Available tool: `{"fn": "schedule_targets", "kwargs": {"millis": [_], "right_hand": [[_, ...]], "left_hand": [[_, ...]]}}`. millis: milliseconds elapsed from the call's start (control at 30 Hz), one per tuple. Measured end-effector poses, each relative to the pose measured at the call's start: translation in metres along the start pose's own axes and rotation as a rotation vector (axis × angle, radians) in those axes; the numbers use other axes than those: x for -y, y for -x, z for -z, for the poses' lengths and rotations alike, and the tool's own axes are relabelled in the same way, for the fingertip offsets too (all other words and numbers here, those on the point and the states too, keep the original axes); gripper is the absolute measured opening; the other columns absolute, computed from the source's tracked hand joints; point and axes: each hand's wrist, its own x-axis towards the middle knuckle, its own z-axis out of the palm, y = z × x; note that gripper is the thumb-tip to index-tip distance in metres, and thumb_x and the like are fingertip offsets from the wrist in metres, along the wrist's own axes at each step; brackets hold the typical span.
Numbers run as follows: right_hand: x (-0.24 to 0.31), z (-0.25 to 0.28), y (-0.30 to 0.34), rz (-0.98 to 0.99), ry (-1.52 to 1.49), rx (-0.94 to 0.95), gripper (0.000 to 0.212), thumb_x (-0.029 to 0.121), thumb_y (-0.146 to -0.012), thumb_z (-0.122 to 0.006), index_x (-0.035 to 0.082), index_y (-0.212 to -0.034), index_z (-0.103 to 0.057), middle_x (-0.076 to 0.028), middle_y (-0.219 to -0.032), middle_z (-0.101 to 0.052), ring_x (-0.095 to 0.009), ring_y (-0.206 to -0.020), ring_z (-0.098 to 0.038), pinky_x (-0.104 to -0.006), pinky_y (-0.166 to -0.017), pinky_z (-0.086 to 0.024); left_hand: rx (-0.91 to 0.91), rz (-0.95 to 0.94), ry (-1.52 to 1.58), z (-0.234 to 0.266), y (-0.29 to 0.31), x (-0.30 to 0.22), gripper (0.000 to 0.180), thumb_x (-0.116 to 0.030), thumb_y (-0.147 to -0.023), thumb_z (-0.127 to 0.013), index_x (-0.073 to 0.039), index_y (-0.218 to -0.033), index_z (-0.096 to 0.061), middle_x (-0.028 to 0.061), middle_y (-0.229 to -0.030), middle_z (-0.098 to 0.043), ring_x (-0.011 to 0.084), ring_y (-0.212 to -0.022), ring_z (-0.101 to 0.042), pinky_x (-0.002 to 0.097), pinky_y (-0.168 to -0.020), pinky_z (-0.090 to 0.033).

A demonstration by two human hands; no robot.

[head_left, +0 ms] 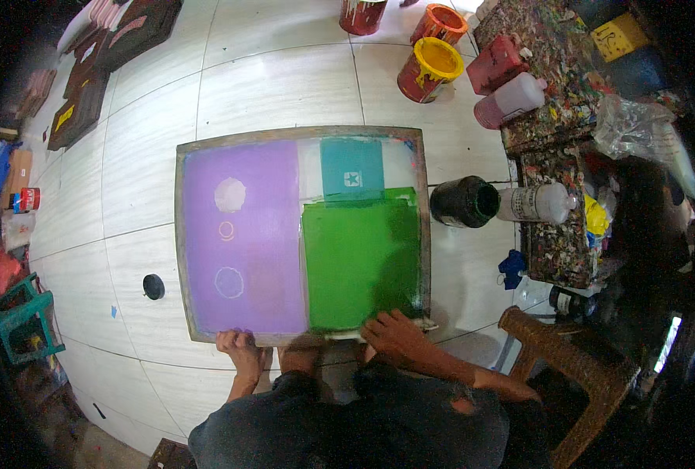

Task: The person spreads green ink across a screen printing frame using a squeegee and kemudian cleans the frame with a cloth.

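A wooden-framed printing screen [182, 234] lies flat on the white tiled floor in front of me. Its left half is purple [242, 234] with pale circular shapes. Its right half carries a green sheet [361, 262] and a teal patch [352, 168] with a small star mark above it. My left hand [238, 345] grips the near edge of the frame at its lower left. My right hand [394, 334] presses on the near edge of the green sheet at the frame's lower right.
Paint cans stand beyond the screen: yellow [429, 69], orange [440, 23], red [361, 14]. A black jar [465, 202] and a white bottle [537, 203] sit right of it beside paint-spattered boards [555, 86]. A wicker stool [574, 363], a green crate [23, 316] and a black lid [154, 286] are nearby.
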Motion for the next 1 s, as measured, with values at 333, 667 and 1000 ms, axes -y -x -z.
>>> {"fn": "schedule_targets", "kwargs": {"millis": [333,667,1000], "right_hand": [[-0.075,0.098,0.128,-1.155,-0.901,-1.096,0.037,0.025,-0.105,-0.060,-0.001,-0.131,-0.060,-0.014,-0.123,-0.065,-0.023,-0.108,-0.063,-0.0340,-0.094,-0.050],[-0.109,0.067,0.130,-0.676,-1.544,-1.672,0.045,0.021,-0.100,-0.067,-0.004,-0.135,-0.053,-0.012,-0.127,-0.061,-0.018,-0.117,-0.059,-0.0341,-0.103,-0.048],[-0.086,0.038,0.110,-0.753,-1.818,-1.557,0.048,0.020,-0.100,-0.064,-0.006,-0.137,-0.051,-0.017,-0.140,-0.053,-0.025,-0.132,-0.051,-0.0401,-0.114,-0.037]], "left_hand": [[-0.092,-0.272,-0.053,0.118,-0.083,0.021,0.056,-0.008,-0.071,-0.083,-0.012,-0.120,-0.058,0.0115,-0.118,-0.052,0.0333,-0.120,-0.048,0.0580,-0.104,-0.037],[-0.288,-0.318,-0.404,0.313,-0.359,-0.038,0.060,-0.056,-0.094,-0.065,0.002,-0.109,-0.066,0.0173,-0.089,-0.065,0.0328,-0.078,-0.064,0.0404,-0.067,-0.049],[-0.121,-0.143,-0.212,0.287,-0.365,-0.014,0.055,-0.055,-0.095,-0.064,0.000,-0.098,-0.068,0.0173,-0.081,-0.067,0.0346,-0.071,-0.067,0.0401,-0.064,-0.050]]}}
